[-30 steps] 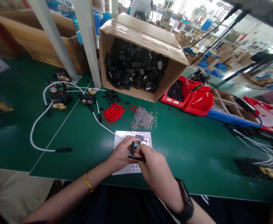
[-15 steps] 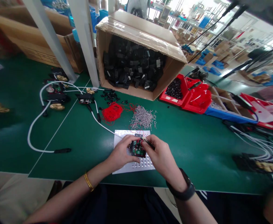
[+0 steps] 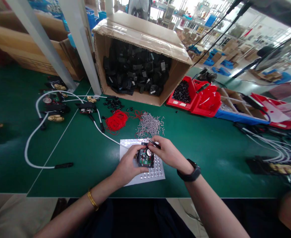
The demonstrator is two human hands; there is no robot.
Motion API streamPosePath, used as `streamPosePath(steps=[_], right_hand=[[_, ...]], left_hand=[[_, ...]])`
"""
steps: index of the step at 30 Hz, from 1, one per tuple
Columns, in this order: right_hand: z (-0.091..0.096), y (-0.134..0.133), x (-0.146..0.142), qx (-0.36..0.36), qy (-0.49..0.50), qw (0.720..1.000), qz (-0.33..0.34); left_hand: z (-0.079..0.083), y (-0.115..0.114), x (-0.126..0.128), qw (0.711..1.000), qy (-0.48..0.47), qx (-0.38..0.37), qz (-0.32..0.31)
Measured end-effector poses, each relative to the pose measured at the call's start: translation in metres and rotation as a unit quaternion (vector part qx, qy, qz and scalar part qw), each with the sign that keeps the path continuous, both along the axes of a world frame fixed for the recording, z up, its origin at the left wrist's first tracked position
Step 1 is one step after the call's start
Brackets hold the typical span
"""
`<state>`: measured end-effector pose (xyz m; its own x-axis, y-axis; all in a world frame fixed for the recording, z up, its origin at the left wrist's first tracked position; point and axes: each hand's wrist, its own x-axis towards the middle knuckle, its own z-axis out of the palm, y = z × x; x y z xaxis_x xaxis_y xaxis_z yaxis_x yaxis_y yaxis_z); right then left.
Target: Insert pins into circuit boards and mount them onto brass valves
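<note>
My left hand [image 3: 127,167] grips a small black module with a green circuit board [image 3: 145,157] over a white sheet dotted with small shiny parts [image 3: 152,174]. My right hand [image 3: 167,153] pinches a thin dark tool [image 3: 154,143] with its tip at the module's top edge. A pile of small metal pins [image 3: 149,124] and a bundle of red wire [image 3: 116,120] lie just beyond the sheet on the green mat [image 3: 205,152].
A cardboard box on its side [image 3: 140,56] holds many black parts. Red bins [image 3: 195,97] stand to its right. White hoses with brass fittings [image 3: 53,110] lie at left. Cables [image 3: 279,152] crowd the right edge. Metal posts [image 3: 78,43] rise behind.
My right hand moved from the near side of the module to its far side, now holding the tool at the top edge. The module's green board has turned face up.
</note>
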<state>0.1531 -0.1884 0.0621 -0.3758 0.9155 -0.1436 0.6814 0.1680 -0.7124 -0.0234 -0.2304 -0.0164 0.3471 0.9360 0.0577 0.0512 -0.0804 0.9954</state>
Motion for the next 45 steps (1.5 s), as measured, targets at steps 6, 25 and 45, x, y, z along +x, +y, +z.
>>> streamPosePath(steps=[6, 25, 45], right_hand=[[0.013, 0.006, -0.003, 0.018, -0.030, 0.998, 0.059], [0.034, 0.018, -0.032, 0.060, -0.325, 0.933, 0.139], [0.044, 0.041, -0.038, 0.000, -0.352, 0.921, 0.167]], left_hand=[[-0.004, -0.007, 0.005, 0.998, -0.012, -0.061, 0.031], [-0.003, -0.004, 0.007, 0.995, -0.001, -0.094, 0.025], [0.009, -0.001, 0.003, 0.996, 0.087, -0.013, -0.013]])
